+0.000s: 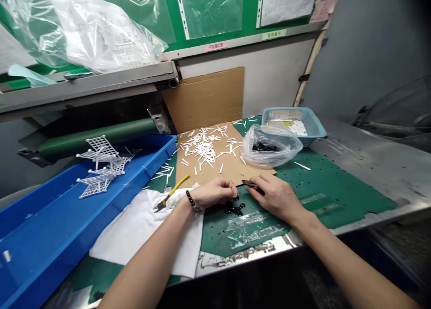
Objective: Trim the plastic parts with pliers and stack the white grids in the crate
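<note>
Two hands are working near the front edge of the tabletop [340, 187]. The grip of the right hand [274, 196] is pressed around small cutters [251, 184]. The grip of the left hand [215, 193] is pressed together just above black plastic bits [235, 207], but whether it pinches one is unclear.

Small black plastic parts [234, 207] lie in a loose heap on the green mat [323, 187], directly beneath the curled fingers of the left hand [215, 193]. The right hand [274, 196] grips small dark-nosed cutters [251, 185], their tips pointing left, just above the heap.
</note>
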Demonstrator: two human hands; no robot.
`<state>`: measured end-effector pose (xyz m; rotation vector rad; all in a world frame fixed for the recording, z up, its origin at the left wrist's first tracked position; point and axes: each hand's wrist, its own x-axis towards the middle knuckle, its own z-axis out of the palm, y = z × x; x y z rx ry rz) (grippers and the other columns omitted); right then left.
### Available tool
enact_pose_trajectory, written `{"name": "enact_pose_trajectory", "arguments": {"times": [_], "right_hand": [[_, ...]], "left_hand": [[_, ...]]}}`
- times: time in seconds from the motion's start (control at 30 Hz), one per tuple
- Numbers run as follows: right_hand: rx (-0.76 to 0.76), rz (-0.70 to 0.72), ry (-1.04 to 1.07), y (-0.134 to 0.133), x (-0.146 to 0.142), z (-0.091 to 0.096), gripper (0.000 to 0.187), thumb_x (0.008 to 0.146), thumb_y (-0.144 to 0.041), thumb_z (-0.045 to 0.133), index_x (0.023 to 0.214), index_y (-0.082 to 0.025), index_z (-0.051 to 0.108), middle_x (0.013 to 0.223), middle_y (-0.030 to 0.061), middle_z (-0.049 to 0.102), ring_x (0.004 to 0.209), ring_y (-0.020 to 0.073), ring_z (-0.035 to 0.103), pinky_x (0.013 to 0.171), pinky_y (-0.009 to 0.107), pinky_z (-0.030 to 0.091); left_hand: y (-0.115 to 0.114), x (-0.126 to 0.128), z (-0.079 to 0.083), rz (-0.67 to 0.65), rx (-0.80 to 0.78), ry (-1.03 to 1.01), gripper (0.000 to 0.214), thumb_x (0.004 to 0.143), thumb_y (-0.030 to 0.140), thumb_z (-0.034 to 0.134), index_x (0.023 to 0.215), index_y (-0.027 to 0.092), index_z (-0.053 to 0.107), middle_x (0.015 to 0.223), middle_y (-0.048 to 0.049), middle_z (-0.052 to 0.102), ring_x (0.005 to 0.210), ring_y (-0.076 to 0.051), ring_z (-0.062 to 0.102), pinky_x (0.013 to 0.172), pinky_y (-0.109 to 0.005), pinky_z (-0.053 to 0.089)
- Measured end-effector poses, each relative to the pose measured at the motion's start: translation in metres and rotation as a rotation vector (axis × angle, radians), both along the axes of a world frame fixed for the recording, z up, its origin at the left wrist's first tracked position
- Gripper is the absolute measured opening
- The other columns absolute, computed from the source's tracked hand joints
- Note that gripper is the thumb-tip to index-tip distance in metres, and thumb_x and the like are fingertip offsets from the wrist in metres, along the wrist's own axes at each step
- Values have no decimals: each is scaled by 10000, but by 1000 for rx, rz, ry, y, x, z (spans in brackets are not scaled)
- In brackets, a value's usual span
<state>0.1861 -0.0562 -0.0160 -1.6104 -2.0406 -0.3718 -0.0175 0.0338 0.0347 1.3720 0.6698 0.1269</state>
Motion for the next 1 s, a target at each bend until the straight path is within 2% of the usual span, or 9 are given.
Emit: {"name": "enact_pose_trajectory", "arguments": {"times": [0.17,0.33,0.47,0.6,0.77,0.9,1.0], "right_hand": [[2,15,24,-2,-1,4,231,965,-348,481,949,-176,634,798,48,592,731,192,540,679,298,383],[48,227,95,-6,-4,10,211,945,-338,522,1027,-168,619,827,52,586,754,186,535,709,295,407],[63,323,70,-8,-8,14,206,939,-278,515,1075,-162,617,831,59,580,743,184,521,705,300,402],[94,349,43,-7,-10,15,156,903,-181,490,944,-165,640,768,47,555,693,176,481,655,297,373],[107,343,52,-5,-10,15,123,864,-153,500,830,-171,617,730,39,532,674,174,467,640,295,355],[66,357,75,-6,-10,14,113,874,-168,506,891,-175,617,738,36,538,686,178,481,649,293,368],[93,348,102,-6,-10,13,98,902,-222,538,939,-169,613,781,50,565,716,180,506,673,295,386]], "left_hand": [[1,1,-1,25,16,26,182,640,288,678,707,143,590,632,35,496,514,-55,360,491,-215,224],[3,5,-8,155,-6,-9,173,636,257,664,729,137,581,688,26,518,544,-57,378,520,-218,246],[-3,10,-8,125,22,-10,147,638,243,631,726,141,574,661,33,508,551,-64,378,542,-226,258],[-8,15,-6,85,44,-2,133,641,242,598,730,147,573,640,38,494,549,-72,369,539,-238,246],[-6,15,-7,117,-2,-10,137,621,214,608,736,145,586,638,36,499,540,-67,362,529,-238,233],[-2,11,-5,228,-48,-35,157,603,206,655,728,134,593,668,17,539,539,-59,387,536,-229,251],[-3,11,-6,282,-75,-86,172,604,211,686,732,133,602,665,17,548,538,-56,398,534,-221,259]]}}
